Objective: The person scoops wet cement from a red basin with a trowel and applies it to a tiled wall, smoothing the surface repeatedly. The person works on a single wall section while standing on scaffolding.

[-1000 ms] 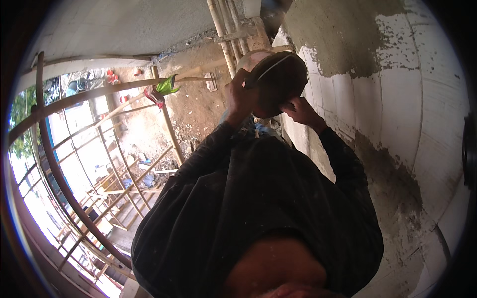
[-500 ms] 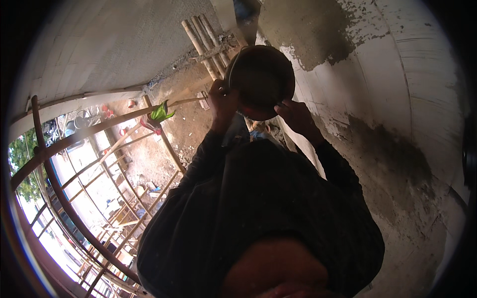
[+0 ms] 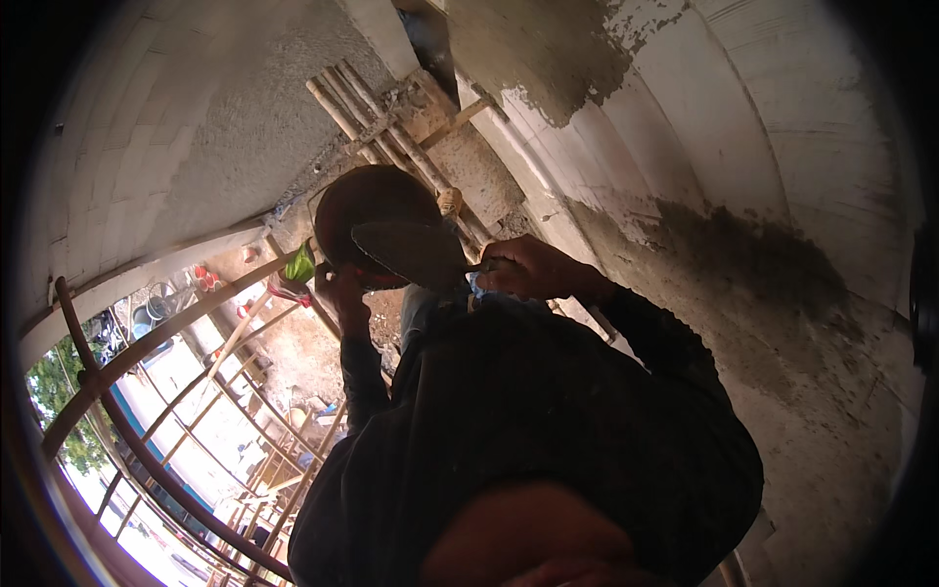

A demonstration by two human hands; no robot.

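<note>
A dark round bucket (image 3: 377,196) is held out in front of my body, a little left of the middle. My left hand (image 3: 344,296) is closed on its near left rim; shade hides part of the fingers. To the right, my right hand (image 3: 536,267) grips the handle of a pointed trowel (image 3: 409,250). The trowel's broad blade points left and overlaps the near side of the bucket. What the bucket holds is too dark to make out.
Wooden poles (image 3: 364,103) lie beyond the bucket. On the right rises a wall (image 3: 704,157) with wet mortar patches. A pole railing (image 3: 147,269) curves along the left above a lower level, with a green and red thing (image 3: 300,264) beside it.
The bucket has shifted left and nearer, with my left hand on it. My right hand has come off the rim and now shows a trowel, its blade across the bucket.
</note>
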